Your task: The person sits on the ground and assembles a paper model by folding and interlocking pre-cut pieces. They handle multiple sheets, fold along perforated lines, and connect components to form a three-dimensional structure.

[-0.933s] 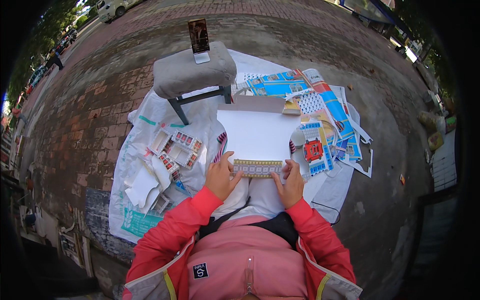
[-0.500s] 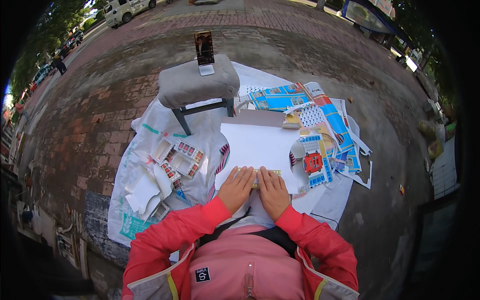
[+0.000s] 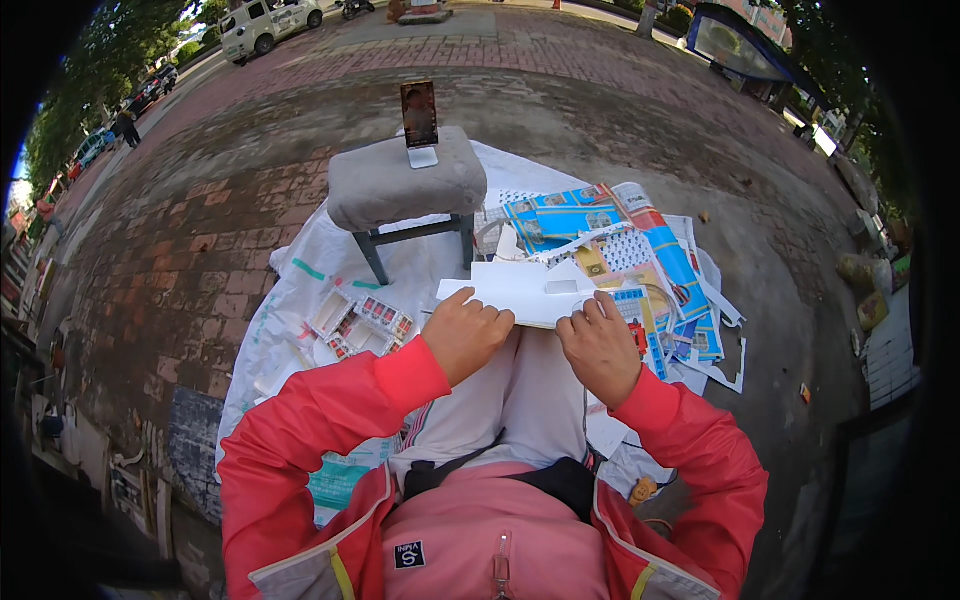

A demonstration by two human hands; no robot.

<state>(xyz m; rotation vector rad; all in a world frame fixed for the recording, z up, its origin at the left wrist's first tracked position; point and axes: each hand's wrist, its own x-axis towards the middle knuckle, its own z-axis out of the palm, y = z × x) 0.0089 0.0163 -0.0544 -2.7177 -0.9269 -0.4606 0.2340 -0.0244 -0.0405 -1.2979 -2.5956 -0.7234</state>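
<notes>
A white cardboard sheet (image 3: 515, 290) is held up above my thighs, tilted so that it looks narrow, with a small slot-like patch near its right side. My left hand (image 3: 468, 337) has its fingers curled over the sheet's near left edge. At the near right edge my right hand (image 3: 600, 350) grips it too, the fingers bent over the border. The sheet's underside is hidden. Left of my left hand lie several small open card boxes (image 3: 365, 325) with red and white print. Beyond my right hand is a pile of blue printed card (image 3: 565, 218).
A grey padded stool (image 3: 405, 190) stands ahead, bearing an upright phone (image 3: 419, 115) on a white stand. A white woven sheet (image 3: 310, 275) covers the paving beneath everything. Cut white card scraps (image 3: 735, 370) lie at the right, and a white van (image 3: 265, 28) is far off.
The white sheet, which lay broad across my lap under flat hands, is now lifted and tilted. My hands have moved apart and forward, their fingers now curled round its near edge.
</notes>
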